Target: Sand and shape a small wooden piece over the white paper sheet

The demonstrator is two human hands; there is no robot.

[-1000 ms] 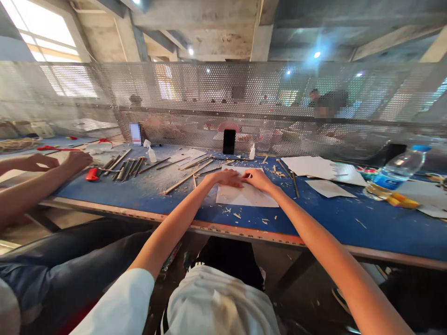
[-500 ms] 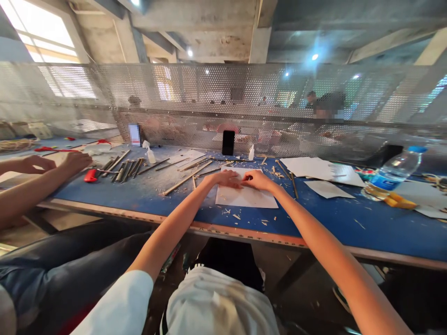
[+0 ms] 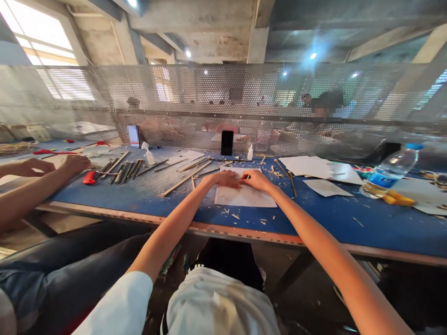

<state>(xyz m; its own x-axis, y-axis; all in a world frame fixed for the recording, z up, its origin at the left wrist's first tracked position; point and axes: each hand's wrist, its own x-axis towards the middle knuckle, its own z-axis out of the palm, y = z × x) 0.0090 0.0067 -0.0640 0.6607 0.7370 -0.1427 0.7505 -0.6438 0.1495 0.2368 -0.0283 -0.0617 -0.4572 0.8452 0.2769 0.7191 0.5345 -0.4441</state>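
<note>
A sheet of white paper lies on the blue tabletop in front of me. Flat on its upper left part rests my left hand, fingers stretched out toward the right. Beside it, my right hand is closed in a pinch over the paper, thumb and fingertips close to the left fingers. Whatever sits between the right fingertips is too small to make out. Wood shavings are scattered on the table around the sheet.
Thin wooden sticks and several tools lie to the left, near a co-worker's hands. A phone and a small white bottle stand behind the paper. White sheets and a tilted water bottle are on the right.
The whole view has shifted very slightly. Both hands stay in the same place on the paper, with no more than small finger movement.
</note>
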